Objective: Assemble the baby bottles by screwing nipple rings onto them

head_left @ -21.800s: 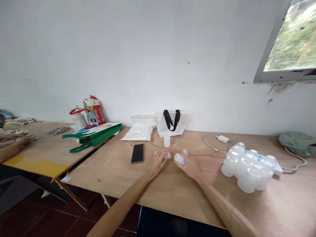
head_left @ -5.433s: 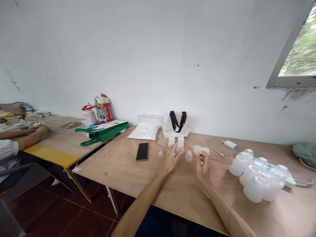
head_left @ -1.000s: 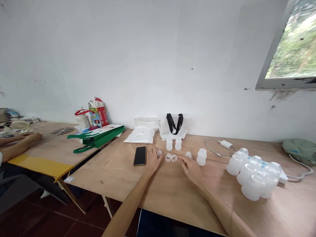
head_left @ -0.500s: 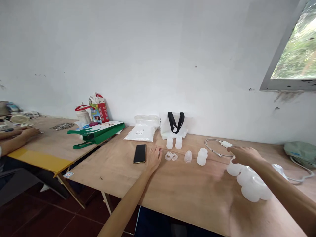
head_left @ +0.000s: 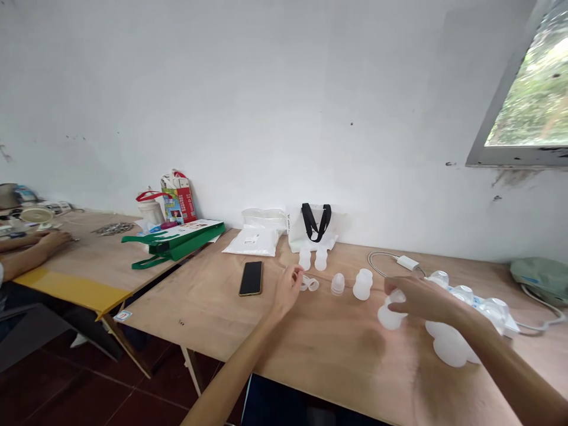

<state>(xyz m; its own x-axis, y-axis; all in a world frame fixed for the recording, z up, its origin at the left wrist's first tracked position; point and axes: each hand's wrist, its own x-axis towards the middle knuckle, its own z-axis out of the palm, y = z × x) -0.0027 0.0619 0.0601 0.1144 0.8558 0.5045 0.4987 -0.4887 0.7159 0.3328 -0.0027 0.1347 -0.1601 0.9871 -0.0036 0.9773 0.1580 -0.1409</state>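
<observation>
My right hand (head_left: 419, 299) is closed around a small waisted bottle (head_left: 390, 316) of translucent white plastic, just over the table. More such bottles (head_left: 450, 349) stand under and beside my right forearm, which partly hides them. With its fingers loosely bent and apart, my left hand (head_left: 287, 289) is beside two pale rings (head_left: 313, 284) and overlaps one; whether it touches them I cannot tell. To the right of the rings are a clear ribbed dome-shaped piece (head_left: 338, 284) and another white bottle (head_left: 362, 284). Two smaller white pieces (head_left: 305, 259) stand behind the rings.
Clear domed caps (head_left: 492, 310) are at the right, near a white adapter with cable (head_left: 407, 262). A phone (head_left: 251, 278) lies left of my left hand. White packages (head_left: 251, 239) and a black-handled bag (head_left: 295, 236) line the wall. Another person's hand (head_left: 53, 239) rests on the left table.
My right hand has drawn a bottle leftward from the group, uncovering the clear caps behind. My left hand has moved right from beside the phone to the rings, its fingers now bent.
</observation>
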